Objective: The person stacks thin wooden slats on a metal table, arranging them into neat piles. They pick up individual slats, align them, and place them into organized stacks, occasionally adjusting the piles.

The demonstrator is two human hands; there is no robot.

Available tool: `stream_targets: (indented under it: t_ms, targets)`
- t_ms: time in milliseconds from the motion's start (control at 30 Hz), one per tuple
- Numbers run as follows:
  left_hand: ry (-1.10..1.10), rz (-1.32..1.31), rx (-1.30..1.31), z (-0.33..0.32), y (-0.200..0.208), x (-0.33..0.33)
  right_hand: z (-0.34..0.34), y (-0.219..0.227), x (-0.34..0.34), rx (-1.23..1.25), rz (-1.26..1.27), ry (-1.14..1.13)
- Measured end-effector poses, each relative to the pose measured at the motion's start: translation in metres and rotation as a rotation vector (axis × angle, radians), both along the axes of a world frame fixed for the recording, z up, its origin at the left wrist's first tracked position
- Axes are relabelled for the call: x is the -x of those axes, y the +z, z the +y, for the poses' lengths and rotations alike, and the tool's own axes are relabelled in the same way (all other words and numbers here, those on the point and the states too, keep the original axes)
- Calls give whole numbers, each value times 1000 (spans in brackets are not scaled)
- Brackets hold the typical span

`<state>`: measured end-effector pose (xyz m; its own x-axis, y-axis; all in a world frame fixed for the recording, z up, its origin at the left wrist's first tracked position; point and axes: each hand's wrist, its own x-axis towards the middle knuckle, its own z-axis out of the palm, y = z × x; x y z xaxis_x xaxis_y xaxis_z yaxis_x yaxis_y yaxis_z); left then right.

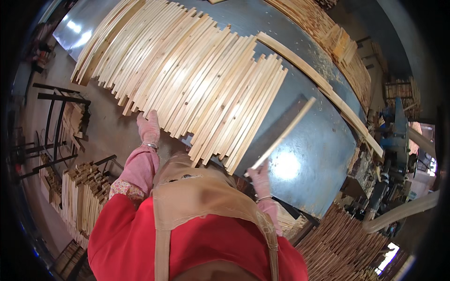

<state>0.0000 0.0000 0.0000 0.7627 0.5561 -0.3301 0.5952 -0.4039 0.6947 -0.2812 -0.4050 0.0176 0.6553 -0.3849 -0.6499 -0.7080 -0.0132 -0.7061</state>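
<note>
A wide row of pale wooden strips (pixel 183 75) lies side by side on the blue-grey metal table (pixel 318 140), their near ends uneven. My left hand (pixel 149 127), in a pink glove, is against the near ends of the strips at the row's left part. Its fingers point up and look apart, with nothing seen held in them. In my right hand (pixel 259 179), also gloved in pink, is the near end of a single wooden strip (pixel 286 133). That strip slants away to the right, apart from the row, over the bare tabletop.
A long board (pixel 323 86) runs along the table's far right side. Beyond it lies a large pile of wood pieces (pixel 342 42). Stacked strips (pixel 84 196) stand on the floor at left, near a black metal frame (pixel 58 100). Brown sticks (pixel 337 239) are piled at lower right beside a hose (pixel 403 213).
</note>
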Motion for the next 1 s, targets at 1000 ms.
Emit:
stream_targets:
  t_ms: [1000]
  targets:
    - [-528, 7, 950, -157, -32, -188, -203, -30, -306, -517, -324, -396]
